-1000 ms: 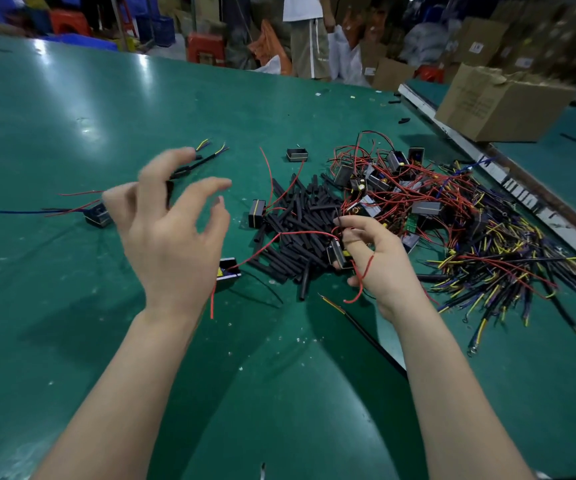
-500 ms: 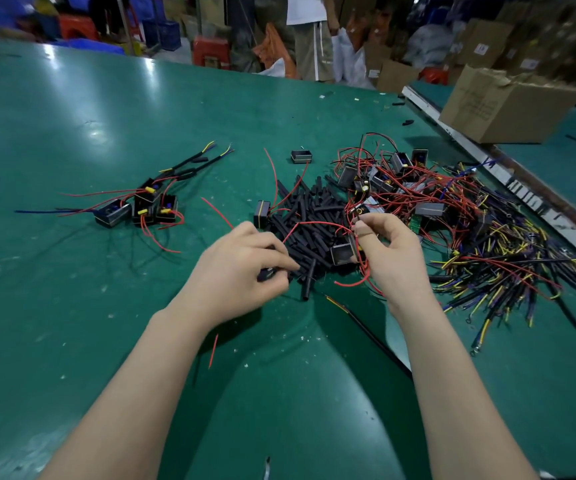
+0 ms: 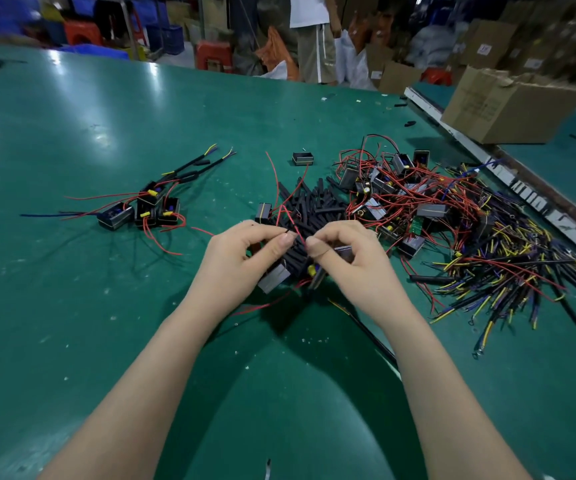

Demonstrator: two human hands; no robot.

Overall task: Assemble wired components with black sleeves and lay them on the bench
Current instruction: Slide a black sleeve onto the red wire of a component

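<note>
Hands meet at centre over the near edge of the sleeve pile: left hand [image 3: 241, 261] curled, thumb and forefinger pinching what looks like a short black sleeve [image 3: 284, 231], a grey boxed component [image 3: 274, 278] lodged under its lower fingers; right hand [image 3: 345, 258] curled, thumb and forefinger pinching a red wire [image 3: 297, 230], a second boxed part partly tucked in its palm. Key relation: wire end and sleeve mouth lie almost touching between the two thumbs, the wire running up and away to the far left, the sleeve's long axis roughly left to right; threading probably turns on lining those two up, both hands equally near. Loose black sleeves [image 3: 314, 206] heaped just beyond the fingers. Finished assemblies [image 3: 141, 211] lie well apart at far left on the green bench [image 3: 72, 306]. Unsleeved components with red wires [image 3: 400, 195] tangle at right, with yellow-tipped dark leads [image 3: 508, 278] further right. Cardboard box [image 3: 508, 105] far right. Hidden: the sleeve's opening, the wire tip, and which component the wire belongs to
</note>
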